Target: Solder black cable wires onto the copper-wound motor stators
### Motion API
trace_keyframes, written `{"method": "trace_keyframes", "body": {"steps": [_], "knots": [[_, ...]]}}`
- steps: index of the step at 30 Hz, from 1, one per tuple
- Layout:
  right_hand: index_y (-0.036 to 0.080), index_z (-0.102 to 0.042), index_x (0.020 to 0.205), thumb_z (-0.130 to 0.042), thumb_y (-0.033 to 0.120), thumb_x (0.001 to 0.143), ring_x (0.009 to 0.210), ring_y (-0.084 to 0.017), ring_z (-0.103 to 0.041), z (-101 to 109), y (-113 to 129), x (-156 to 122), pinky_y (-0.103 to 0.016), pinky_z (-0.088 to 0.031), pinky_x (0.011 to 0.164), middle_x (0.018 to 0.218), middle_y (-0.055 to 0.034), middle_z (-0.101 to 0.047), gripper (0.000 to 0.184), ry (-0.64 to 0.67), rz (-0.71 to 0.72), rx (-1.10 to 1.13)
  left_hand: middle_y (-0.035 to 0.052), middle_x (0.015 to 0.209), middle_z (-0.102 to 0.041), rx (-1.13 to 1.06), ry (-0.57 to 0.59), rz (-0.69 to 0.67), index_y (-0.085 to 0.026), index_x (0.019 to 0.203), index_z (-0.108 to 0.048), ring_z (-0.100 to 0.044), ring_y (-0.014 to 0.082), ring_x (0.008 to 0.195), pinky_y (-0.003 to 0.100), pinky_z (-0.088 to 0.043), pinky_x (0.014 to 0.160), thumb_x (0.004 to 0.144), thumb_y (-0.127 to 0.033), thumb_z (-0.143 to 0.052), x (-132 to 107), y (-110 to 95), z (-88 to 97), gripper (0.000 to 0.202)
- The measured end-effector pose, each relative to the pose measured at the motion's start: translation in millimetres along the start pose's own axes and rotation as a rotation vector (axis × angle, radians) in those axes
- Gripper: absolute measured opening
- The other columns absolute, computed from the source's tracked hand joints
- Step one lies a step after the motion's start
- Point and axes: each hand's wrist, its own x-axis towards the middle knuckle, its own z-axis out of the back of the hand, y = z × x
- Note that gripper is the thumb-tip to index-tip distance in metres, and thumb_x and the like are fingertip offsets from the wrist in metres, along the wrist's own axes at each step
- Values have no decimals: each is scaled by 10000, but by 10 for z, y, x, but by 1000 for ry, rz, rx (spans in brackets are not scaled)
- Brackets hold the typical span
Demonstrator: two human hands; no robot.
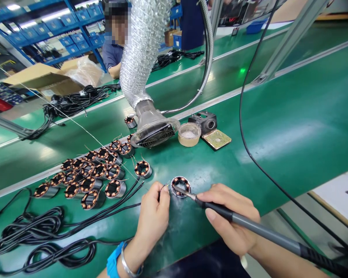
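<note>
A small round motor stator [180, 185] with copper windings lies on the green bench [292, 127] just in front of me. My right hand [230, 222] is closed around a soldering iron [249, 226], gripped like a pen, and its tip touches the stator. My left hand [153, 216] pinches thin black wires [127, 193] at the stator's left edge. A blue band and a metal bangle sit on my left wrist.
Several more stators [89, 177] are grouped at the left, with coiled black cables [31, 231] nearer me. A foil fume duct with a fan mouth [152, 129], a round tin [189, 134], a small black block [205, 121] and a brass plate [217, 139] stand behind. Another person [113, 50] sits across the benches.
</note>
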Motion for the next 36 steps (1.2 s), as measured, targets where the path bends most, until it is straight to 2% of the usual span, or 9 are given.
{"method": "trace_keyframes", "body": {"steps": [10, 15, 19, 25, 29, 32, 34, 36], "knots": [[175, -664, 997, -541, 119, 794, 540, -132, -541, -1, 5, 9, -264, -442, 470, 674, -19, -612, 244, 0, -12, 0, -67, 595, -319, 7, 12, 1, -219, 682, -362, -313, 125, 576, 250, -273, 556, 957, -432, -384, -19, 9, 30, 349], [179, -669, 1028, -557, 107, 802, 589, -145, -565, 52, -58, 35, -277, -461, 499, 727, -29, -634, 263, -43, 15, -17, -66, 599, -322, 2, 12, 8, -221, 687, -361, -316, 127, 577, 251, -274, 558, 957, -451, -383, 3, 20, 8, 355], [205, -675, 1061, -598, 119, 825, 691, -179, -606, 176, -263, 146, -315, -500, 587, 829, -50, -672, 263, -99, 64, -150, -65, 595, -320, 1, 0, 6, -222, 678, -359, -313, 127, 574, 250, -274, 560, 947, -443, -392, 11, 14, 4, 349], [250, -640, 1205, -627, 209, 878, 887, -238, -653, 374, -791, 463, -403, -545, 802, 1030, -76, -701, 330, -143, 144, -414, -61, 598, -321, -16, -5, -4, -223, 668, -357, -317, 129, 573, 245, -274, 553, 943, -438, -392, 7, -9, 10, 352], [229, -610, 1259, -569, 266, 936, 937, -242, -669, 398, -1030, 505, -413, -555, 844, 1088, -93, -691, 328, -25, 82, -530, -59, 603, -320, -24, -7, -6, -219, 672, -361, -313, 127, 574, 242, -276, 554, 954, -435, -390, 1, 1, 12, 356], [210, -563, 1298, -527, 207, 955, 813, -184, -696, 336, -964, 440, -322, -576, 752, 938, -57, -714, 345, 48, 54, -474, -58, 604, -328, -37, -5, -2, -216, 677, -375, -313, 125, 572, 238, -277, 546, 955, -430, -403, 0, 21, 20, 352], [207, -566, 1252, -504, 135, 949, 658, -134, -672, 245, -832, 406, -251, -561, 651, 780, -9, -690, 318, 63, 107, -366, -56, 610, -335, -51, 4, 3, -212, 685, -388, -313, 121, 570, 232, -277, 537, 958, -436, -408, 3, 39, 31, 354], [201, -580, 1136, -526, 126, 930, 602, -121, -642, 124, -700, 397, -234, -541, 606, 731, 5, -668, 226, 122, 200, -267, -57, 607, -340, -75, 17, 15, -209, 693, -407, -311, 115, 553, 225, -278, 521, 959, -458, -412, 7, 57, 46, 363]]}}
